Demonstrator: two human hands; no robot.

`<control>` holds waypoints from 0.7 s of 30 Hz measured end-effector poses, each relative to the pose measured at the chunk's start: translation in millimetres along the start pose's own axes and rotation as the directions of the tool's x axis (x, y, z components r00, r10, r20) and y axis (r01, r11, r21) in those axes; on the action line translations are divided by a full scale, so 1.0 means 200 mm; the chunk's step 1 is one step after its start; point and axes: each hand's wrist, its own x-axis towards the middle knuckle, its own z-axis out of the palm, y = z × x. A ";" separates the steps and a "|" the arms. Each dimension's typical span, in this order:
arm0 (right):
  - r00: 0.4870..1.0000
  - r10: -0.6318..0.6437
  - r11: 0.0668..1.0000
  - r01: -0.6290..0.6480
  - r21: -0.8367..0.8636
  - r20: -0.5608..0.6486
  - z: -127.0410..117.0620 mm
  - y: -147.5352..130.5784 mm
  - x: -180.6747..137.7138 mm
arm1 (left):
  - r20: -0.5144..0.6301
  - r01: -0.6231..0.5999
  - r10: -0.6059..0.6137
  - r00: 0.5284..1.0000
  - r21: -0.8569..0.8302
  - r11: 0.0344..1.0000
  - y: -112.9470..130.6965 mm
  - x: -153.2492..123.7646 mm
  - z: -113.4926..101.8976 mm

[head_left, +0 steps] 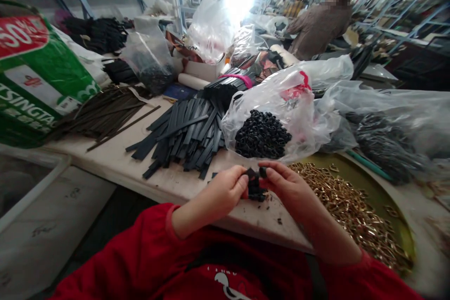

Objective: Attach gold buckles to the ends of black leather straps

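Note:
Near the front edge of the table, my left hand (228, 188) is closed on the end of a black strap (250, 173). My right hand (283, 183) pinches a small black loop (263, 172) just beside that strap end. Whether the two pieces touch is hard to make out. Below my fingers lie more small black pieces (256, 191). A pile of flat black straps (190, 126) spreads out to the left of my hands. Behind them an opened clear plastic bag (309, 124) holds a heap of black loops (262, 135).
On the right, a round yellowish tray (401, 218) holds many gold metal buckles (346, 206). Brown strips (105, 110) and a green printed bag (42, 75) are on the left. Clear bags of black parts (390, 136) stand farther right. A person (319, 23) is in the background.

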 end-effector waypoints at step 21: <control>0.988 0.146 0.957 -0.126 0.263 -0.056 0.13 0.19 -0.31 | 0.347 0.223 -0.167 0.923 -0.128 0.966 -0.21 -0.13 0.19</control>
